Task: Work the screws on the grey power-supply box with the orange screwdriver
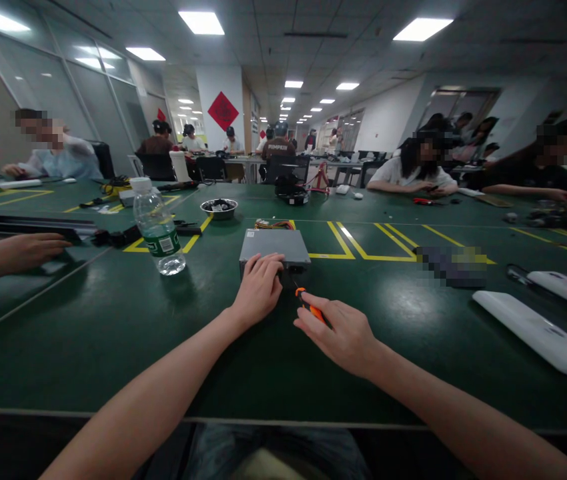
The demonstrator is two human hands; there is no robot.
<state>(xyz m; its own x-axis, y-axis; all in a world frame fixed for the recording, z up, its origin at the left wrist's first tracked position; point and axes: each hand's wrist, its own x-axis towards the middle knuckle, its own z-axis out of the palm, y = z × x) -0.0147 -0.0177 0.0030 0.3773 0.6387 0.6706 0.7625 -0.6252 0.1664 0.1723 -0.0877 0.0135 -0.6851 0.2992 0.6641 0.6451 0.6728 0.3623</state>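
Observation:
A grey metal computer power supply (278, 245) lies on the green tabletop in front of me, its cable bundle (268, 225) at the far side. My left hand (259, 287) grips its near left part, fingers bent over the top edge. In my right hand (341, 327) is an orange and black screwdriver (312, 307), pinched by the handle. Its thin shaft points at the power supply's near face, below the socket. Whether the tip touches a screw is too small to tell.
A water bottle (163, 233) stands to the left, with a metal bowl (218, 209) of small dark parts behind it. White elongated devices (538, 330) lie at right. Another person's hand (23, 257) reaches in from the left. Several people sit around the tables.

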